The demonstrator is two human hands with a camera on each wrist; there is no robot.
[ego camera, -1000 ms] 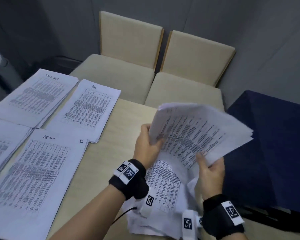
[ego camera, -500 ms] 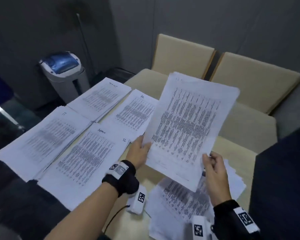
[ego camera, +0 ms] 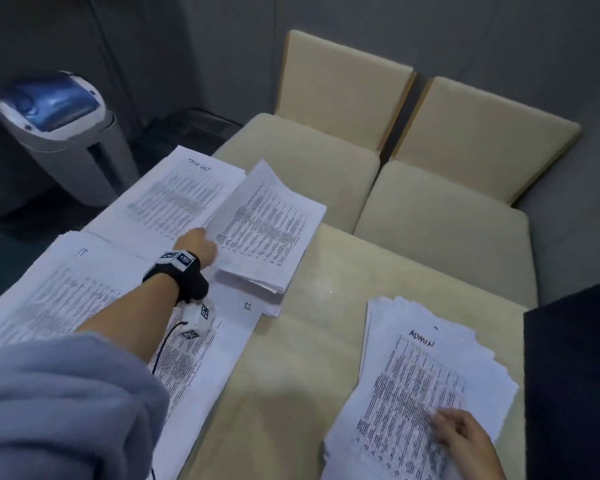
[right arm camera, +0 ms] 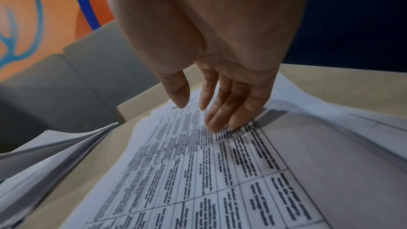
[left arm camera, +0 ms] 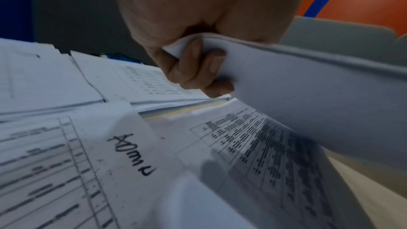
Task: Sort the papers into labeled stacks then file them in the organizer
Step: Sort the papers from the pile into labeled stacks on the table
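Observation:
My left hand point(ego camera: 196, 242) point(left arm camera: 198, 69) grips the near edge of a thin bundle of printed sheets point(ego camera: 267, 220) point(left arm camera: 319, 83), held just above the far middle stack point(ego camera: 257, 282). Beside it lie a stack headed "TASK LIST" point(ego camera: 181, 195), one marked "IT" point(ego camera: 66, 289) and one marked "12" point(ego camera: 222, 341), which reads "ADMIN" in the left wrist view point(left arm camera: 132, 154). My right hand point(ego camera: 461, 434) point(right arm camera: 220, 107) rests with straight fingers on the loose pile headed "ADMIN" point(ego camera: 420, 382) point(right arm camera: 198, 171) at the near right.
The wooden table point(ego camera: 312, 341) shows bare between the stacks. Two cream chairs point(ego camera: 326, 140) stand pushed against its far edge. A white and blue machine point(ego camera: 59, 133) stands on the floor at the far left. A dark blue surface point(ego camera: 575, 375) borders the table's right side.
The bundle both hands held up in front has gone left and down over the far middle stack in my left hand alone. My right hand has let go and dropped onto the loose pile.

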